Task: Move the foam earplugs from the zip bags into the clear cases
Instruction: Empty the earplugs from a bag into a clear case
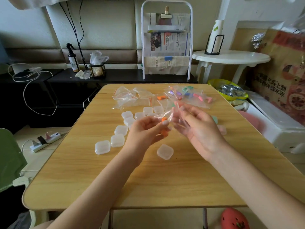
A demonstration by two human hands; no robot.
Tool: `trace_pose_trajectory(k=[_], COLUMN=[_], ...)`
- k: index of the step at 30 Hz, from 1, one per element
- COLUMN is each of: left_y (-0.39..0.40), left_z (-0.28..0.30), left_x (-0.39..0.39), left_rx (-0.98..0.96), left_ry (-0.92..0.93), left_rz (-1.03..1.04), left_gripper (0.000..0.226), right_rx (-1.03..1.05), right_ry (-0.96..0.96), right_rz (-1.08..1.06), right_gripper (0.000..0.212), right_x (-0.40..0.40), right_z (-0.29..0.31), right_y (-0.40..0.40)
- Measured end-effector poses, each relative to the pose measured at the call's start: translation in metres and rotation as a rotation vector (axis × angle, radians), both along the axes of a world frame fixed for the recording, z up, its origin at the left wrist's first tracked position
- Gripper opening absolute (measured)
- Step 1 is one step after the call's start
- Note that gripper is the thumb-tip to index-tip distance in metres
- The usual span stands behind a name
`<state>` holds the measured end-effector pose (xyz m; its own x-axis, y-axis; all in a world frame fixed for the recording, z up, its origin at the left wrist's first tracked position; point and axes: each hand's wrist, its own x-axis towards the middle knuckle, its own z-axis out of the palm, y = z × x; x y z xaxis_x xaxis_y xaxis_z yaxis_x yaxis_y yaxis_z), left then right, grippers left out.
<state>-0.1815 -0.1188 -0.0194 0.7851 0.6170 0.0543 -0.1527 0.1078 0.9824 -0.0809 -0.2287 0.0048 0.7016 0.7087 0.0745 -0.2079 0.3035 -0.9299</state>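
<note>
Frame centre, near: 1 closed clear case point(165, 151) lies on the wooden table point(165, 182). Above it, the left hand point(146, 129) pinches orange earplugs point(164, 119); the blurred right hand point(198, 128), fingers spread, apparently holds a zip bag point(170, 113). Upper centre: more cases point(121, 130), then filled bags point(189, 96).

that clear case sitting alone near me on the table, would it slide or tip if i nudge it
The lone clear case would probably slide rather than tip: it lies flat and low on the smooth wooden table. It looks like thin, empty plastic, so likely very light and easy to knock away. Its rounded corners suggest it may spin when pushed off-centre.
</note>
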Motion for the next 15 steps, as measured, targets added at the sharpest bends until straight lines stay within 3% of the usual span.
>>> trace_pose_trajectory(k=[3,7,12,15], left_y=[0.0,0.003,0.005,0.005], left_z=[-0.001,-0.002,0.002,0.001], left_x=[0.002,0.004,0.003,0.0], left_rx=[-0.011,-0.007,-0.047,0.177], left_ry=[-0.027,-0.029,-0.073,-0.028], left_rz=[0.053,0.072,0.177,0.295], left_gripper=[0.013,0.011,0.011,0.012], right_rx=[-0.095,-0.203,-0.204,-0.184], right_ry=[-0.022,-0.131,-0.008,0.005], right_rz=[-0.057,-0.218,-0.186,-0.164], right_gripper=[0.049,0.017,0.013,0.008], right_x=[0.0,0.002,0.007,0.004], right_z=[-0.01,-0.017,-0.014,-0.013], right_y=[-0.008,-0.014,-0.016,-0.018])
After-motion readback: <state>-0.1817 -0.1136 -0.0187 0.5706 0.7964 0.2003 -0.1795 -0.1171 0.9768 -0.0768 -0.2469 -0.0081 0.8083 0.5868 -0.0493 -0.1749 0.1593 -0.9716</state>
